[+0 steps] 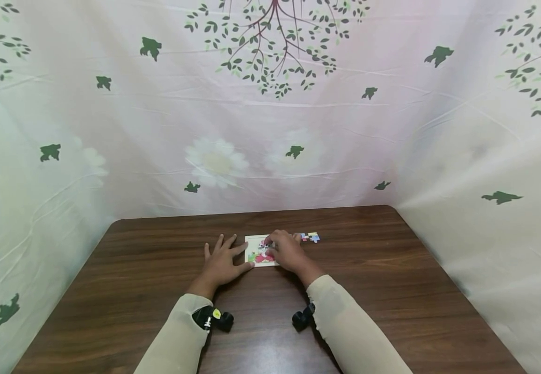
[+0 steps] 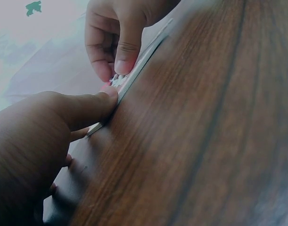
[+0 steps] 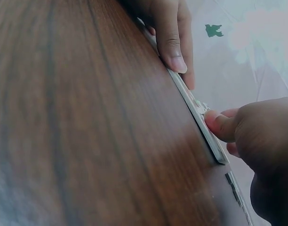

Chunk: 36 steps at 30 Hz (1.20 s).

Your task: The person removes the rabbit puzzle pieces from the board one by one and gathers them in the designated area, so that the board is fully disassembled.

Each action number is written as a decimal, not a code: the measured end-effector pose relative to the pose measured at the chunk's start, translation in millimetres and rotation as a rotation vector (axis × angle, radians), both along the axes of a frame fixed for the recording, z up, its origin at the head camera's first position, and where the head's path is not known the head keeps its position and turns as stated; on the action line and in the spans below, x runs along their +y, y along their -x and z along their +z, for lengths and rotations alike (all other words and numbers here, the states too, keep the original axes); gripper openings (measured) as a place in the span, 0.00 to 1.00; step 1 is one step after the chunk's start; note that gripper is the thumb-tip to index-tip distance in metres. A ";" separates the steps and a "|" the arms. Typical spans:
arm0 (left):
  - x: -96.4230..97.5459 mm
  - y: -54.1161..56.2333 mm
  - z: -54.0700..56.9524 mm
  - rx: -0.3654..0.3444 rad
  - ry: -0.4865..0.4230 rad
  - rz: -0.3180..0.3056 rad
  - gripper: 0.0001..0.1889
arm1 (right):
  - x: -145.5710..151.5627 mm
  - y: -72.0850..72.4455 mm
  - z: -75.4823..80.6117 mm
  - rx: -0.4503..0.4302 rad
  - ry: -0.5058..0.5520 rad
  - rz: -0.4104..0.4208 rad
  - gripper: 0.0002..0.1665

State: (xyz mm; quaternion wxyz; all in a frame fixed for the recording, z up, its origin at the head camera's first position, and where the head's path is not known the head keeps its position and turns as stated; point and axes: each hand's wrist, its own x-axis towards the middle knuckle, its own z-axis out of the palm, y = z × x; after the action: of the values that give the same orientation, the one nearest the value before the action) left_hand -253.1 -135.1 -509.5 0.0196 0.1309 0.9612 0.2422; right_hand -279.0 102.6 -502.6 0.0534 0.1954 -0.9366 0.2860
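Note:
A flat jigsaw puzzle in a white frame (image 1: pixel 249 240) lies on the table, with a pink, green and white picture partly filling it. My left hand (image 1: pixel 224 264) rests at its left side, fingers spread; the thumb (image 2: pixel 99 106) touches the near edge and the index finger the left border. Over the right part of the frame, my right hand (image 1: pixel 289 251) has its fingers curled and pinches a puzzle piece (image 2: pixel 119 81) low against the board. That hand hides much of the picture and most of the piece.
Loose puzzle pieces (image 1: pixel 314 237) in blue, yellow and pink lie on the table just right of the frame, beyond the right hand. The brown wooden table (image 1: pixel 373 291) ends at the back against a pale printed cloth (image 1: pixel 336 192). Each wrist carries a small black camera (image 1: pixel 225 322).

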 end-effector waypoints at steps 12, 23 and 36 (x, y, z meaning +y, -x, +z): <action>1.0 -0.6 0.1 0.006 -0.015 -0.001 0.39 | 1.2 -3.2 1.6 0.042 -0.036 0.024 0.08; 0.7 0.5 -1.0 0.005 0.005 0.006 0.39 | 13.3 -1.8 -1.0 0.053 0.059 0.063 0.11; -0.3 1.1 -3.3 0.009 0.001 0.008 0.39 | 30.1 0.2 -3.0 0.140 0.051 0.070 0.12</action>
State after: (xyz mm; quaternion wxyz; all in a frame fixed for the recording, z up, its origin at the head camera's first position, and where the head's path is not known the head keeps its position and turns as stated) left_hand -254.2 -135.3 -512.8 0.0145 0.1282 0.9619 0.2409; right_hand -279.2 132.7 -505.5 0.1135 0.2462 -0.9155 0.2972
